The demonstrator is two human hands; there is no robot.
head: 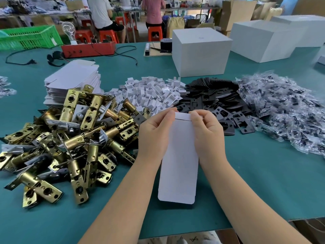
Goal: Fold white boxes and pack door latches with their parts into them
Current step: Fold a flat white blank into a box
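I hold a flat white box blank [179, 164] upright over the green table [255, 182]. My left hand [154, 131] grips its upper left edge and my right hand [207, 132] grips its upper right edge, fingers curled at the top flap. A heap of brass door latches [70, 138] lies to the left. Behind it is a stack of flat white box blanks [73, 80]. Small white cardboard inserts [153, 94], black strike plates [219, 101] and clear bags of parts [290, 111] lie in piles further back and to the right.
Large white cartons [200, 51] stand at the back right. A red device [88, 49] with cables and a green crate [29, 36] sit at the back left. Two people sit on orange stools beyond the table. The table's front edge is close on the right.
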